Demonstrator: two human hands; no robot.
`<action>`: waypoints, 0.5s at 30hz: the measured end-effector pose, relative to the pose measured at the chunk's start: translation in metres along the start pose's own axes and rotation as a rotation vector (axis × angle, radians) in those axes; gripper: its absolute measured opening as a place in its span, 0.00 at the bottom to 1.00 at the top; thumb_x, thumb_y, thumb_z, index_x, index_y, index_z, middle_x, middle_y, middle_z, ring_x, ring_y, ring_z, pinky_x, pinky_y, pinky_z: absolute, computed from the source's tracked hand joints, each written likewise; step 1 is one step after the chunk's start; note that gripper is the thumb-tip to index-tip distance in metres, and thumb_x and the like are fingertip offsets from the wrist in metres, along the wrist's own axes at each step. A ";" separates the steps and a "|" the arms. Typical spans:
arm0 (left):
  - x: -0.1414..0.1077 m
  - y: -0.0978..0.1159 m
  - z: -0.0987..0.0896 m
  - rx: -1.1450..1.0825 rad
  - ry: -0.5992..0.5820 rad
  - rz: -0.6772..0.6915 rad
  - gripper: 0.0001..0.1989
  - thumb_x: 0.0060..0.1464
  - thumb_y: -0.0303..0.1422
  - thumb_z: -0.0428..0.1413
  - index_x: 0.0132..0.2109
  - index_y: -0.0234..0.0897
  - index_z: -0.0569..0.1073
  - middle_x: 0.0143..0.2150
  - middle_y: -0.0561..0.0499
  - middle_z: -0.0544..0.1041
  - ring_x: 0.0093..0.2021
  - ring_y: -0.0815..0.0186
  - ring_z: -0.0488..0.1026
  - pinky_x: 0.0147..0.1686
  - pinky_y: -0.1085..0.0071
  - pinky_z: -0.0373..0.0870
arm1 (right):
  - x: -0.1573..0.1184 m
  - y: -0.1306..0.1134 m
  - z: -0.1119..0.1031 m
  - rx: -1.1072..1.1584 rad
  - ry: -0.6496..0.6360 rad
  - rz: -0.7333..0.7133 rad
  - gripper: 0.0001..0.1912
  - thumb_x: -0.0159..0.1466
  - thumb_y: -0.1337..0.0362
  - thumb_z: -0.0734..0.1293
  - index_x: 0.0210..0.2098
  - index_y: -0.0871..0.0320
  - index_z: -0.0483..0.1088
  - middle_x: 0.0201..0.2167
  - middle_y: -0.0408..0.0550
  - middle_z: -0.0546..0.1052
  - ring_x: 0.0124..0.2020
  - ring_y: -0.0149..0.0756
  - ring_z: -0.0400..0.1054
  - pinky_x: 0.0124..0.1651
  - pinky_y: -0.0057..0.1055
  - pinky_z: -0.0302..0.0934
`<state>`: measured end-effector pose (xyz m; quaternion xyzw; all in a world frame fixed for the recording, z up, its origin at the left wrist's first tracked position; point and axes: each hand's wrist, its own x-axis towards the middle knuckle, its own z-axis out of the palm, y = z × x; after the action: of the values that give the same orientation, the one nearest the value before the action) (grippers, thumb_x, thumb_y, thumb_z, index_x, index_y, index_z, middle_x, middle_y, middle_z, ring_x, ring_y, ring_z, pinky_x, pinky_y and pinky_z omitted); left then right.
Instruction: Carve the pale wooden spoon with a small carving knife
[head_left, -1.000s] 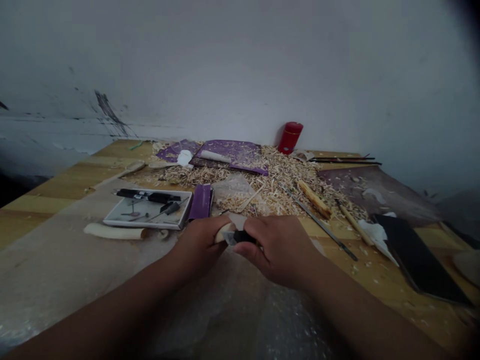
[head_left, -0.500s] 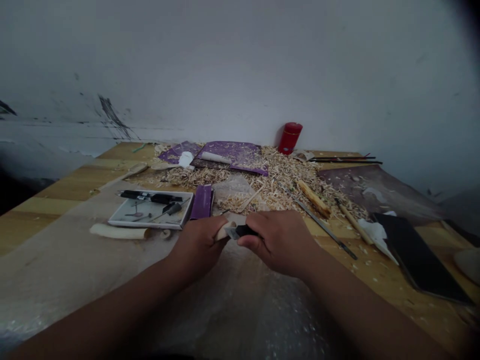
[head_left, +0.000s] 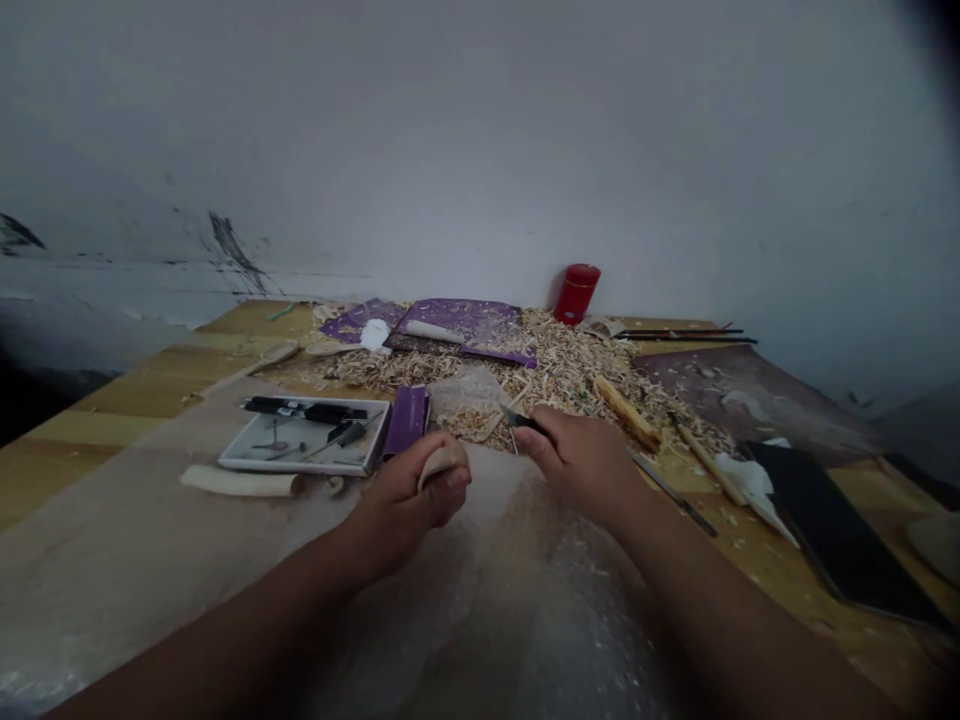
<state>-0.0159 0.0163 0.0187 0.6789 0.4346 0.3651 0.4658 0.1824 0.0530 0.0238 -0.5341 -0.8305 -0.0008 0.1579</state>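
Note:
My left hand (head_left: pixel 409 500) is closed around a pale piece of wood (head_left: pixel 442 459), whose rounded end shows above the thumb and fingers. To the right, my right hand (head_left: pixel 581 460) grips a carving knife (head_left: pixel 523 420) with a dark handle. Its short blade points left and away from me, apart from the wood. A thin pale sliver hangs close to the blade. Both hands are over a sheet of clear plastic wrap (head_left: pixel 480 600) that covers the front of the table. The rest of the wooden piece is hidden inside my left hand.
A white tray (head_left: pixel 234 456) with a black pen-like tool and small bits lies left, beside a purple box (head_left: pixel 406 420). Wood shavings (head_left: pixel 570 370) are heaped behind. A red can (head_left: pixel 577 293) stands against the wall. Right are a metal file (head_left: pixel 679 497) and a dark flat slab (head_left: pixel 840 530).
The knife has come off the wood as my right hand moved right and away. My left hand has turned the piece, and the view has tipped up slightly.

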 end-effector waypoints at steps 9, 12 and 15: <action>0.003 -0.006 0.002 -0.257 -0.035 -0.060 0.08 0.51 0.35 0.49 0.29 0.35 0.62 0.19 0.59 0.60 0.18 0.77 0.55 0.17 0.79 0.51 | -0.007 -0.006 -0.002 0.121 0.016 -0.078 0.21 0.62 0.50 0.48 0.26 0.57 0.59 0.19 0.40 0.65 0.22 0.29 0.59 0.24 0.25 0.41; 0.005 -0.008 0.000 -0.249 -0.033 -0.066 0.08 0.51 0.34 0.49 0.30 0.34 0.65 0.20 0.58 0.62 0.18 0.77 0.57 0.18 0.78 0.53 | -0.009 -0.009 -0.002 0.174 0.021 -0.114 0.20 0.62 0.50 0.49 0.25 0.58 0.59 0.19 0.40 0.64 0.21 0.28 0.58 0.24 0.25 0.41; 0.005 -0.009 0.000 -0.270 -0.068 -0.077 0.09 0.52 0.35 0.48 0.29 0.33 0.66 0.20 0.58 0.61 0.18 0.77 0.56 0.17 0.79 0.53 | -0.010 -0.012 0.000 0.208 0.020 -0.149 0.21 0.61 0.50 0.49 0.25 0.58 0.59 0.19 0.40 0.63 0.21 0.27 0.57 0.24 0.25 0.41</action>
<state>-0.0163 0.0228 0.0111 0.6048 0.3912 0.3788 0.5811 0.1754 0.0393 0.0234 -0.4516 -0.8619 0.0685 0.2201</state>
